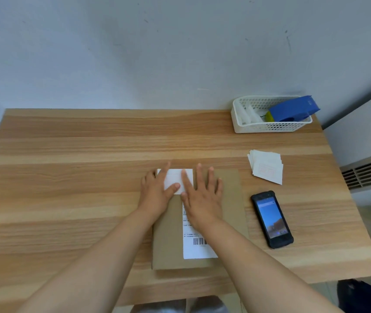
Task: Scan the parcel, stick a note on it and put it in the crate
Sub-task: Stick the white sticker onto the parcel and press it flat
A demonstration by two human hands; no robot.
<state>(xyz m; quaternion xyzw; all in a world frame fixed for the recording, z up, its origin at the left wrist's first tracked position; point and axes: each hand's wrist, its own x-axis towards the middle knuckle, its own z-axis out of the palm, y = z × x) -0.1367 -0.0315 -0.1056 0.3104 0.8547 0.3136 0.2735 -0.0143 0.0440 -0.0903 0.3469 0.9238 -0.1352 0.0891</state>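
Note:
A flat brown cardboard parcel lies on the wooden table in front of me, with a white barcode label on its top. A white note sits on the parcel's far left corner. My left hand lies flat on the note's left side with fingers spread. Beside it, my right hand presses flat on the note's right edge and the parcel. Neither hand grips anything. A black handheld scanner with a lit screen lies to the right of the parcel.
A loose stack of white notes lies right of the parcel, beyond the scanner. A white perforated basket at the far right corner holds a blue box and white items. A wall stands behind the table; a white radiator is at the right.

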